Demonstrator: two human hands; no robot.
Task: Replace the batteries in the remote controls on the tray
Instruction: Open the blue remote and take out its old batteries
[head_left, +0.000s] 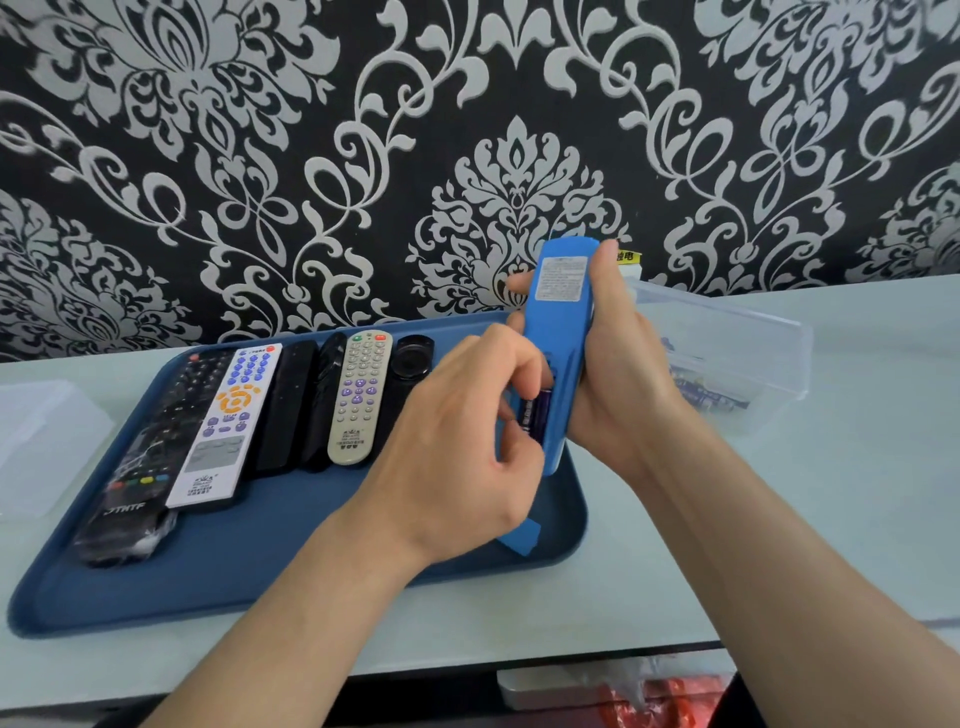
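Right of centre in the frame, the right hand (618, 374) is wrapped around a blue remote (558, 332) and holds it almost upright above the right end of the blue tray (311, 530), back side to the camera. A white label (561, 278) with fine print too small to read sits on the upper back of this remote. Below it, at the open compartment, the left hand (457, 441) pinches a purple battery (535, 415) between thumb and curled fingers; its printing cannot be made out. A blue battery cover (522, 538) lies on the tray just under the left hand. Across the left half of the tray lie the other remotes, side by side: a long black remote (130, 467) marked "THTF" in white near its lower end, a white remote (223, 426) with orange and blue keys and small illegible print at the bottom, two plain black remotes (288, 405), and a beige remote (358, 397) with purple keys. A round black object (413, 356) rests at the tray's far edge. At right of the frame, on the pale table (831, 519), stands a clear plastic box (753, 332) with blue-wrapped batteries (711, 397) inside. A yellow tag (626, 255) with dark Chinese characters shows behind the right hand. A clear lid (41, 441) lies at the left edge.
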